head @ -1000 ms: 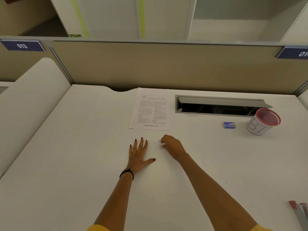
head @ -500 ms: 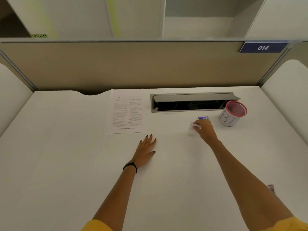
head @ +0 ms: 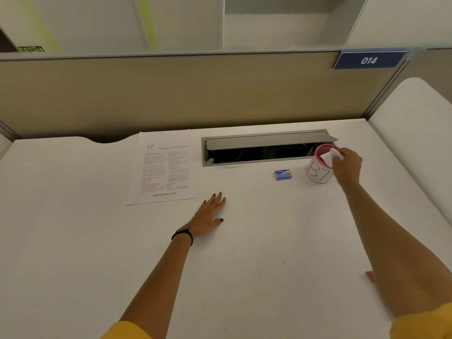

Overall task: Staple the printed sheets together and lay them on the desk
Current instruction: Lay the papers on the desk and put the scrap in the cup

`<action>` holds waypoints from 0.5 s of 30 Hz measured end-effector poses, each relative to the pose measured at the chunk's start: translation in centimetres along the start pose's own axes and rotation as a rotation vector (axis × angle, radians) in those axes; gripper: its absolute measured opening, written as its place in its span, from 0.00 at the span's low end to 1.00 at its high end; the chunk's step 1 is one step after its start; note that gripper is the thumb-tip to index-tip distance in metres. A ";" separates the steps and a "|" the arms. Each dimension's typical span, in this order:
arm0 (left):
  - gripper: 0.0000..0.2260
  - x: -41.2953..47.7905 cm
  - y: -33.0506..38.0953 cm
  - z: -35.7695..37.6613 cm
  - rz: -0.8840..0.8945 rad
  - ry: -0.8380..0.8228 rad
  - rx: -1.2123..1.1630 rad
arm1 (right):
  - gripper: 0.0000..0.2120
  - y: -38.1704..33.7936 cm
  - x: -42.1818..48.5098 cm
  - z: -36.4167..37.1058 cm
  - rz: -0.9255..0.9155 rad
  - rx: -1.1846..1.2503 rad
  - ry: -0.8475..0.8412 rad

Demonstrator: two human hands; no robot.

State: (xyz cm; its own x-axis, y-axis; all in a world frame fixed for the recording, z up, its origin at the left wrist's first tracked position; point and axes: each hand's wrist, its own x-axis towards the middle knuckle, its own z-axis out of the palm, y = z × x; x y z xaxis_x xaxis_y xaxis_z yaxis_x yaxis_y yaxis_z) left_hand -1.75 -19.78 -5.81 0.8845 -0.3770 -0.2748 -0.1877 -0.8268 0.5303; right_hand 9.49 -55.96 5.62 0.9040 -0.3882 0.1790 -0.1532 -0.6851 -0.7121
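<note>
A printed sheet (head: 161, 167) is seen lying flat on the white desk (head: 244, 265), near the far edge and left of the middle. A large "17" is printed at its top, with two columns of small text below. Whether more sheets lie under it cannot be told.

The left hand (head: 209, 216) is laid flat on the desk with the fingers straight and nothing held. It is just beside the lower right corner of the sheet and does not touch it. A black band (head: 183, 234) is worn on this wrist.

The right hand (head: 348, 166) is stretched out to the far right. A small white scrap of paper (head: 332, 154) is pinched between its fingers, over the mouth of a white cup (head: 318, 171) with a pink rim and black letters drawn on its side.

A small blue box (head: 283, 174) is placed just left of the cup and apart from it. Behind both, a grey cable hatch (head: 264, 148) is set into the desk with its lid raised. A blue sign (head: 369, 60) reading "014" is fixed on the beige partition (head: 171, 94). A pink object (head: 370, 276) is mostly hidden behind the right forearm.
</note>
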 end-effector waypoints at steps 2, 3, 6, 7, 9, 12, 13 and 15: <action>0.29 0.0 0.1 0.3 0.004 0.025 -0.009 | 0.15 0.4 0.5 0.1 0.023 -0.022 -0.019; 0.28 -0.1 0.1 0.3 0.002 0.036 -0.015 | 0.15 0.4 0.6 0.2 0.032 -0.036 -0.029; 0.28 -0.1 0.1 0.5 0.008 0.051 -0.023 | 0.15 0.4 1.0 0.3 0.050 -0.095 -0.040; 0.28 -0.2 0.0 0.5 0.010 0.052 -0.026 | 0.16 0.2 1.0 0.3 0.052 -0.117 -0.050; 0.27 -0.3 -0.1 0.5 0.018 0.053 -0.033 | 0.18 -0.1 1.1 0.3 0.068 -0.132 -0.074; 0.27 -0.7 -0.1 0.6 0.024 0.060 -0.030 | 0.21 -0.5 1.1 0.2 0.058 -0.129 -0.092; 0.27 -0.9 -0.2 0.6 0.024 0.064 -0.029 | 0.22 -0.5 1.0 0.3 0.030 -0.161 -0.069; 0.27 -1.4 -0.1 0.7 0.019 0.071 -0.026 | 0.21 -0.5 0.9 0.5 -0.054 -0.232 0.010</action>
State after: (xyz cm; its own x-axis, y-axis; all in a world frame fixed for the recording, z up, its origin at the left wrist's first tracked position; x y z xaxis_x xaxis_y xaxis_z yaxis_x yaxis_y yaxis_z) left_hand -3.24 -19.43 -6.07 0.9091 -0.3616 -0.2070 -0.1949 -0.8082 0.5557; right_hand 10.57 -55.63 5.74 0.9096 -0.3522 0.2204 -0.1931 -0.8281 -0.5264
